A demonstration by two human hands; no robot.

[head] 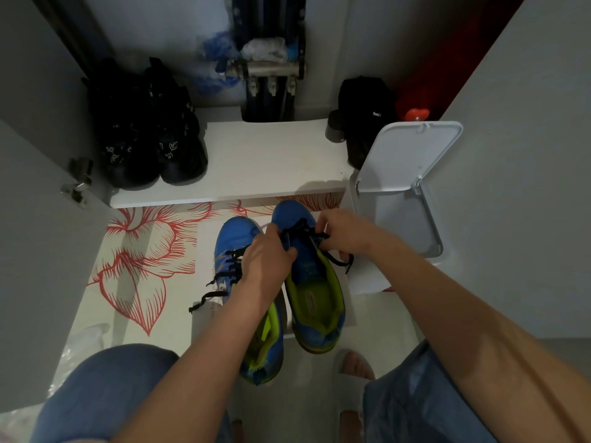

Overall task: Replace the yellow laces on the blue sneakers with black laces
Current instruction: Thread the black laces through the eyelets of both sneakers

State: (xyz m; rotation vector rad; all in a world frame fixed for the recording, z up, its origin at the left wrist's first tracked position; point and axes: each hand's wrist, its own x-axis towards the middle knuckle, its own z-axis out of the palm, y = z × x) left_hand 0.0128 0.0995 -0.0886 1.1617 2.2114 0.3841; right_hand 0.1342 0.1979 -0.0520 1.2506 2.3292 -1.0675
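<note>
Two blue sneakers stand side by side, toes pointing away, on a white sheet of paper (206,244) laid over a flowered mat (137,260); the right sneaker (292,214) sits slightly further forward than the left sneaker (232,236). The left hand (267,255) reaches across to the right sneaker, fingers curled and pinching the black lace (300,227) over its tongue; the right hand (343,233) pinches the same lace from the other side, one end (343,262) trailing beneath it. The left sneaker carries its own black lace (231,262), the loose ends (206,297) lying on the paper. Behind is a white shelf (265,161) with black shoes (147,142); a white bin (406,174) stands open just to the right.
</note>
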